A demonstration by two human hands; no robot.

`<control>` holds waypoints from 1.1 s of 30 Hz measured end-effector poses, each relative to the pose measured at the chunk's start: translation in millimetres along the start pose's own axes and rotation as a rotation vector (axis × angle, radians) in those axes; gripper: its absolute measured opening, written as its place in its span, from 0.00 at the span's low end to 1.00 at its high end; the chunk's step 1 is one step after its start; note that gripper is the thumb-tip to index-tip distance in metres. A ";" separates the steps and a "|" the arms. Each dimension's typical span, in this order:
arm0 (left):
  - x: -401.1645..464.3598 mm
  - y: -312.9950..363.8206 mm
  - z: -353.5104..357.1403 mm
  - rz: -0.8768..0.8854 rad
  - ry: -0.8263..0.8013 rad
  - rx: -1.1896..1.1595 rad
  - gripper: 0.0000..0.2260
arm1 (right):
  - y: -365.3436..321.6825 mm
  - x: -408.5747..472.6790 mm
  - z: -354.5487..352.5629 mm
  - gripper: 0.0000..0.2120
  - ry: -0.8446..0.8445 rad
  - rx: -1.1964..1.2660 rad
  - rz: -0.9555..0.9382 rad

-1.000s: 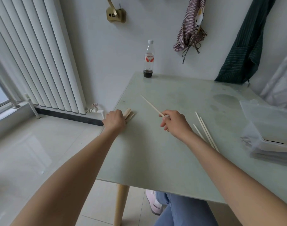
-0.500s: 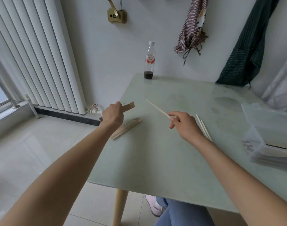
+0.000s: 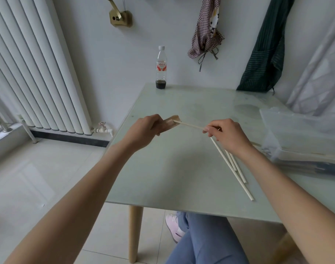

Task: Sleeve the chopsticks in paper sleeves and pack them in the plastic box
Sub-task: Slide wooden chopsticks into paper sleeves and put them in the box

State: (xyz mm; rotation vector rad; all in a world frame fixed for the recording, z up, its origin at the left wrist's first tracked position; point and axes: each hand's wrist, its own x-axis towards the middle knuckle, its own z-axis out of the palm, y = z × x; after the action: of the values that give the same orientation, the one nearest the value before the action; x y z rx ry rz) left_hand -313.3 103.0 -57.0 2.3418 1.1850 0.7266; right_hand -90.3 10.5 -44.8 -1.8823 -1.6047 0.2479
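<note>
Your left hand (image 3: pixel 143 128), centre of the frame, has its fingers curled round a brown paper sleeve (image 3: pixel 169 122); the sleeve's open mouth points right and sticks out past the knuckles. Your right hand (image 3: pixel 228 135), just right of centre, pinches a pale chopstick (image 3: pixel 189 125) between thumb and fingertips, the other fingers loosely bent. The chopstick's tip sits at the sleeve's mouth; whether it is already inside, you cannot tell.

Below the right hand, loose chopsticks (image 3: pixel 233 169) lie on the table (image 3: pixel 163 178), fanned toward the lower right; the longest one reaches close to the table's near edge. Their upper ends are hidden under your hand.

At the right edge of the frame, the clear plastic box (image 3: pixel 303 138) rests on the table, lid or upper tray tilted. Thin pale and dark things show through its lower wall; too blurred to name.

At the far edge of the table, upper centre, a plastic bottle (image 3: pixel 161 68) stands upright with a little dark liquid in the bottom. A white radiator (image 3: pixel 35 63) fills the upper left.
</note>
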 end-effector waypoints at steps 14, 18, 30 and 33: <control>-12.3 31.5 2.3 0.087 -0.115 -0.159 0.05 | 2.4 -14.8 -13.4 0.01 0.077 -0.053 -0.106; -13.5 40.3 5.0 0.077 -0.162 -0.141 0.10 | -2.2 -16.2 -9.2 0.01 0.137 -0.095 -0.163; -7.7 37.7 10.1 0.114 -0.160 0.004 0.08 | 3.4 -12.7 -3.8 0.06 0.145 -0.174 -0.175; -3.8 45.4 19.2 0.131 -0.170 0.017 0.08 | -2.0 -13.4 4.2 0.07 0.108 -0.173 -0.199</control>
State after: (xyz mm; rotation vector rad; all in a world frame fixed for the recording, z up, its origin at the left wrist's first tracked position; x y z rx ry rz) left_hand -275.8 72.3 -47.0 2.4578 0.9773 0.5486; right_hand -97.4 -0.5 -50.3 -1.8109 -1.7707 -0.0791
